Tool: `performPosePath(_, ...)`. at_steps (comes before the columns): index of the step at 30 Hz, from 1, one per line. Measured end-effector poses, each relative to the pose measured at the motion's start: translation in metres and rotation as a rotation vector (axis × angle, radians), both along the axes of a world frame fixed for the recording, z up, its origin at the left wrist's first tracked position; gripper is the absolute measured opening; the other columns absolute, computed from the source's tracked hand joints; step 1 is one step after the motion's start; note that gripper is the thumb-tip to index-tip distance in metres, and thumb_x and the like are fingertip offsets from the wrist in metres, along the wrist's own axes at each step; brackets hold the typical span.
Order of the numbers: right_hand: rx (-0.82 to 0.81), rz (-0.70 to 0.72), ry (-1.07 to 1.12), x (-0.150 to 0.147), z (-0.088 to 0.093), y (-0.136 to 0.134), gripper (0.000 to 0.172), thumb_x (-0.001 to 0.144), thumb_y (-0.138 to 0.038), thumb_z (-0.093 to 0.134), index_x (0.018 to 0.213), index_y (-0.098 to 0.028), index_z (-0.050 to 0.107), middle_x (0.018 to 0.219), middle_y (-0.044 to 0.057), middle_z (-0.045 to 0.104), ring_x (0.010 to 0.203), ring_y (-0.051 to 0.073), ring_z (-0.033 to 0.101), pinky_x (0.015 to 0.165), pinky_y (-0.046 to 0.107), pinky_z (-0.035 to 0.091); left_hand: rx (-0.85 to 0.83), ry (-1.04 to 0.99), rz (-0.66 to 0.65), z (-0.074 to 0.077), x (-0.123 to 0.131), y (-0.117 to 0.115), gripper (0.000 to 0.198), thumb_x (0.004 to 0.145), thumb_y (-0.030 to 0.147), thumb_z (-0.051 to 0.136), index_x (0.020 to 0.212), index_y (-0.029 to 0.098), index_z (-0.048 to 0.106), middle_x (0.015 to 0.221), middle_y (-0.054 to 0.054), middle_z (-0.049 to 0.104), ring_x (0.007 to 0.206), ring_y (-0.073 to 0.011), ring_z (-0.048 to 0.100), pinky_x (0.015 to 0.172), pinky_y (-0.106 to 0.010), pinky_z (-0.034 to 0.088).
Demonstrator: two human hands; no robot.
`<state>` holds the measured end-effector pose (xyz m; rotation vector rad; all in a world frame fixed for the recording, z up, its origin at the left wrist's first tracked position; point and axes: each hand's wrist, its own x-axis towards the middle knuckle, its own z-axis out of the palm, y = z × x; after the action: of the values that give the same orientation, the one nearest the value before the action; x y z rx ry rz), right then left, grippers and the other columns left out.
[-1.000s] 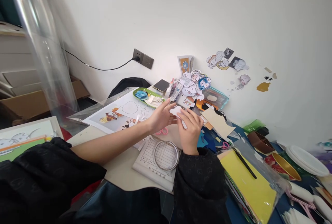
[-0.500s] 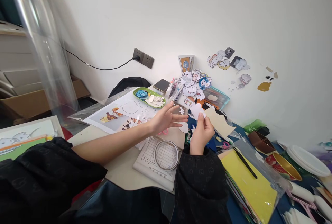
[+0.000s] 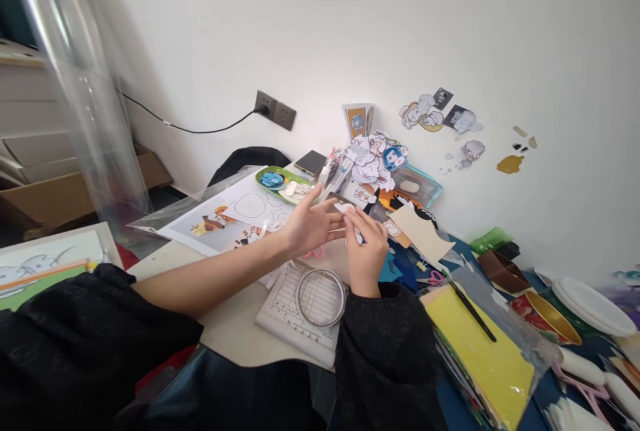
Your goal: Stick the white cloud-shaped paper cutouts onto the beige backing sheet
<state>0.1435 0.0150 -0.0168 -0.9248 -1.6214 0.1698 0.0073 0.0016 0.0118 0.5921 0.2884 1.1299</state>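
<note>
My left hand is held palm up over the desk, fingers stretched out and apart. My right hand has its fingers pinched together and meets the fingertips of the left. At these fingertips a small white paper cutout shows, mostly covered by the fingers. Beneath the hands lies a brown board, with pink-handled scissors partly hidden by my left hand. Just behind is a green tray of blue and white cut pieces.
Nearer me, a silver ring of tape lies on a gridded pad. Printed sheets spread left. Yellow paper with a black pen-like tool lies right. A phone and paper character cutouts stand near the wall.
My right hand has moved left with the white paper cutout, up to the left hand's fingertips. The left hand has stayed nearly in place, still open.
</note>
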Motion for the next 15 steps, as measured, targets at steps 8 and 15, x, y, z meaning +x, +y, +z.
performPosePath(8,-0.205,-0.08,0.455,0.015,0.002,0.013,0.048,0.09,-0.04,0.037,0.114,-0.004,0.059,0.102,0.014,0.069,0.095,0.024,0.065,0.076,0.035,0.052,0.073,0.055,-0.032,-0.003,-0.001,0.0,0.087,0.084,0.061,0.036,0.145,0.011,0.0,0.133,-0.026,0.046,0.123,-0.0309,0.046,0.103,-0.046,0.028)
performPosePath(15,0.116,-0.087,-0.082,0.001,0.0,-0.004,0.025,0.087,-0.023,0.052,0.105,-0.019,0.068,0.11,0.007,0.068,0.106,0.021,0.06,0.097,0.037,0.041,0.0,0.043,0.023,-0.002,-0.002,0.003,0.078,0.083,0.061,0.036,0.137,0.005,0.027,0.127,-0.022,0.052,0.117,-0.0289,0.049,0.099,-0.04,0.032)
